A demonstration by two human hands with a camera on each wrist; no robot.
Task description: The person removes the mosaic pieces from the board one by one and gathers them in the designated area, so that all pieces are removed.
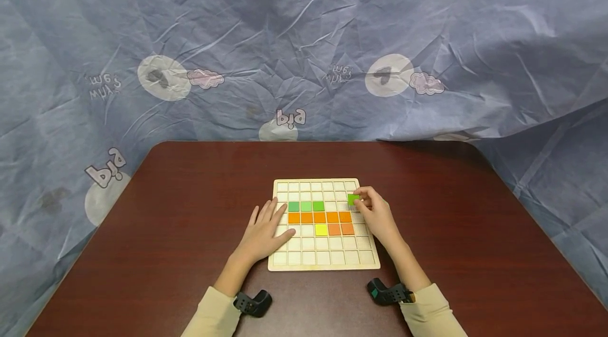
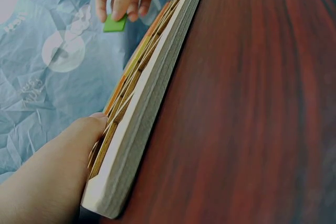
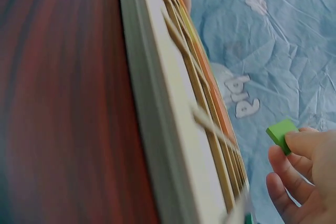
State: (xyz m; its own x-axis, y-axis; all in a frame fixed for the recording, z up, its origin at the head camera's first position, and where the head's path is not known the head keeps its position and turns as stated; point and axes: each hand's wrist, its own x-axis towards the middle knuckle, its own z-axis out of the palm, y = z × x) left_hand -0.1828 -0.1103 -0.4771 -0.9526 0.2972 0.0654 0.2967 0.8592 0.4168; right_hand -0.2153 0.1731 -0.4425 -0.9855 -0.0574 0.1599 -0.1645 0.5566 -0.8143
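A pale wooden grid board [image 1: 309, 258] lies on the table, its cells edged by raised strips. My right hand [image 1: 378, 218] pinches a green square tile [image 3: 281, 132] between thumb and fingers, held above the board's right side. On the board's left edge rests my left hand [image 1: 263, 234], fingers spread and straight, thumb reaching over the cells. Several orange tiles [image 1: 320, 217] form a row across the middle. Above them sit three green tiles [image 1: 306, 206] at the left. Below are a yellow tile [image 1: 321, 230] and two darker orange tiles [image 1: 341, 229].
The dark red-brown table [image 1: 199, 189] extends around the board on all sides. Behind it hangs a wrinkled blue printed cloth [image 1: 304, 52]. Each wrist wears a black strapped device, one [image 1: 254, 304] on the left and another [image 1: 387, 292] on the right.
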